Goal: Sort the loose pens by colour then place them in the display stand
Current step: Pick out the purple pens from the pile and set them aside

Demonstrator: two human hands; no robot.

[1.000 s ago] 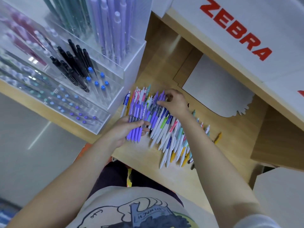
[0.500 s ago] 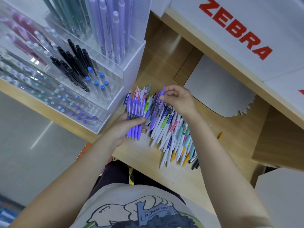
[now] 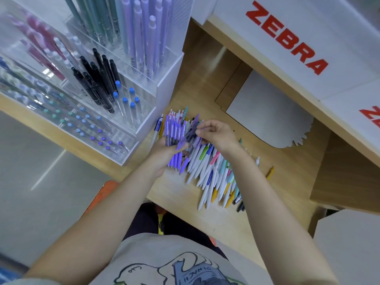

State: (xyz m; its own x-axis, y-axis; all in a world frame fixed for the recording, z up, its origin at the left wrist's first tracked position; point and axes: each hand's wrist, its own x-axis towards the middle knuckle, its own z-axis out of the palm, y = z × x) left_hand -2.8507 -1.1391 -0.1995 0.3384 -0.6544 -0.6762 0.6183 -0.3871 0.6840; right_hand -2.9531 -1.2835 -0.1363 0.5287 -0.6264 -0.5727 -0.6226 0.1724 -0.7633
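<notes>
Presently, sorting: purple first.
Left hand (image 3: pixel 164 151): my fingers grip a purple bundle (image 3: pixel 174 140) above the bench (image 3: pixel 181 194).
Right hand (image 3: pixel 218 133): pinches one purple pen (image 3: pixel 194 128).
Loose pens (image 3: pixel 213 171): heaped beside display stand (image 3: pixel 164 89).
Handling: light, stiff, slippery; hold mid-barrel.

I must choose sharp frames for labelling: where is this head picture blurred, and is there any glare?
Head view: the purple pen pinched in the right hand is motion-smeared; the stand is soft at its far left; the pile and left hand are sharper. Glare streaks the grey floor and the shelf. Wide-angle bending curves the edges.
</notes>
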